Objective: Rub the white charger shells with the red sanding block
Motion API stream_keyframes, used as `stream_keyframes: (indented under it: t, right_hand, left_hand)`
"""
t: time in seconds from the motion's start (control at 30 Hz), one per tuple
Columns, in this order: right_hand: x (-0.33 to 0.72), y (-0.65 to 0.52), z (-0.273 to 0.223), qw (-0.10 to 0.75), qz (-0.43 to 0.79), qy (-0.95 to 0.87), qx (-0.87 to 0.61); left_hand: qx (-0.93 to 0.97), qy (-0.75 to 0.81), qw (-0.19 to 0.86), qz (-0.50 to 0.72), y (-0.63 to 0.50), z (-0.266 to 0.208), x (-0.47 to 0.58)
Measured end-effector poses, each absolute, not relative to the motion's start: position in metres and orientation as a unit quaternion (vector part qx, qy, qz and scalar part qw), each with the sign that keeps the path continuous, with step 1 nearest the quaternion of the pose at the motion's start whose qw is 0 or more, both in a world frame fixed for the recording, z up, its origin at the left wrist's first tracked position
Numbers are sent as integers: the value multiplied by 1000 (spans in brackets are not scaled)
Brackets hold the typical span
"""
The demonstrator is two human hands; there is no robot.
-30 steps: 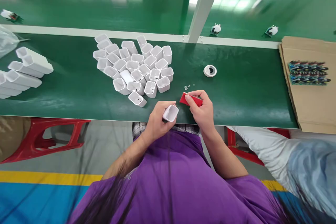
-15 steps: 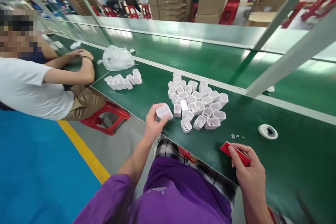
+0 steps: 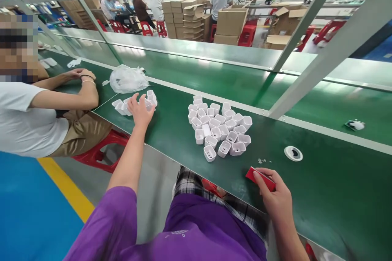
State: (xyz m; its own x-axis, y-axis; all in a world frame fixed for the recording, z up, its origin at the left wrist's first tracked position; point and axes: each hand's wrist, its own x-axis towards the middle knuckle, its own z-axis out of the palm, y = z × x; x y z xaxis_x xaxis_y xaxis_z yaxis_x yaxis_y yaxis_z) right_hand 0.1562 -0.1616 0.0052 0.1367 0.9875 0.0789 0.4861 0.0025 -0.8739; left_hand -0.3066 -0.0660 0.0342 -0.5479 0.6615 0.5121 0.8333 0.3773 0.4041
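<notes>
My left hand [image 3: 141, 111] is over the small group of white plastic housings [image 3: 119, 107] at the left, its fingers spread and curved down. It hides part of that group, and whether a fingertip touches a housing I cannot tell. In my right hand [image 3: 277, 191], near the front edge of the table, is a flat red bar-shaped piece [image 3: 260, 178], pinched between thumb and fingers. A larger cluster of white housings [image 3: 222, 121], open side up for the most part, stands on the green table [image 3: 174, 130] between my hands.
A white ring-shaped roll [image 3: 293, 153] and small white bits [image 3: 263, 161] lie to the right. Behind the left group sits a clear plastic bag [image 3: 128, 79]. A co-worker [image 3: 33, 110] sits at the left, arms on the table. A slanted metal post [image 3: 321, 53] rises at the table's back edge.
My left hand has moved left from the table's front edge to the small group; the white housing it held no longer shows in its fingers. My right hand still holds the red piece.
</notes>
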Motion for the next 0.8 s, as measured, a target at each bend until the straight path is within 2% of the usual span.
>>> stream_keyframes:
  t: [0.07,0.17,0.3,0.5,0.63,0.73,0.8]
  right_hand:
    - [155,-162,7,402,311,-589,-628]
    - [154,-161,8,407,306,-599,-618]
    - [154,-161,8,413,300,-603,-613]
    - [152,-163,12,424,317,-591,-609]
    - [152,-163,12,425,340,-580,-606]
    - [151,-164,12,441,353,-568,-598]
    - [151,-164,12,454,361,-558,-594]
  left_hand:
    - [-519,-783,101,-328,-56,37,-293]
    - [-615,-738,-18,-277,-31,48,-260]
    - [-629,-742,-103,-207,14,65,-217]
    - [-606,-774,-130,-135,56,77,-180]
    - [-596,-784,-116,-131,56,85,-171]
    - [-587,-788,-72,-171,41,99,-179]
    - [-575,-768,-9,-280,19,108,-185]
